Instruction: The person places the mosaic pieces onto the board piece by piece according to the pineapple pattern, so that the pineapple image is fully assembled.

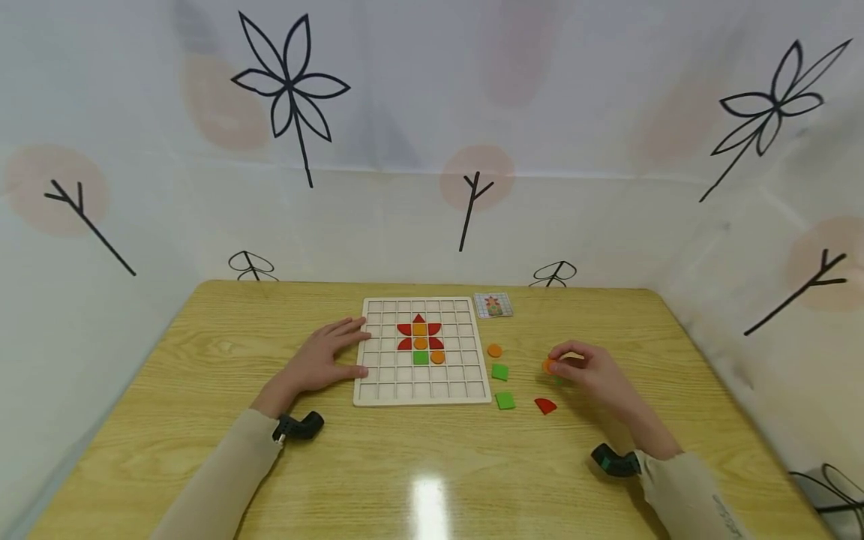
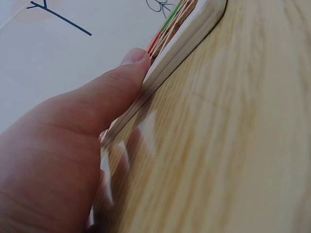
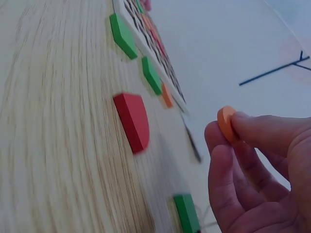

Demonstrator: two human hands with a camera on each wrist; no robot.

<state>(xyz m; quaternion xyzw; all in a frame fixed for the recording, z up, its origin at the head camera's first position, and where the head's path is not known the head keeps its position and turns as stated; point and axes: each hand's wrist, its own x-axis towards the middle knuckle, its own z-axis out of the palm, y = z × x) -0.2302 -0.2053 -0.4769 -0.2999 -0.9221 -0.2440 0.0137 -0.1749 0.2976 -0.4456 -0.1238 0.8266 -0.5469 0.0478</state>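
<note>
A white grid board point(image 1: 385, 382) lies on the table with a pattern of red, orange and green pieces in its cells. My left hand point(image 1: 322, 356) rests at the board's left edge, fingers spread and fairly straight, fingertips and thumb touching the rim. In the left wrist view the thumb point(image 2: 121, 85) lies against the board's side point(image 2: 182, 48). To the right of the board, my right hand point(image 1: 594, 375) pinches an orange round piece point(image 3: 225, 122) between thumb and fingers, above the table. Partly under that hand is a green piece point(image 3: 186, 213). A red quarter-circle piece point(image 1: 546, 406) lies nearby.
Between the board and my right hand lie an orange disc point(image 1: 495, 350) and two green squares, one upper point(image 1: 499, 372) and one lower point(image 1: 505, 400). A pattern card point(image 1: 493, 305) sits by the board's top right corner. A patterned cloth point(image 1: 405, 225) hangs behind the table.
</note>
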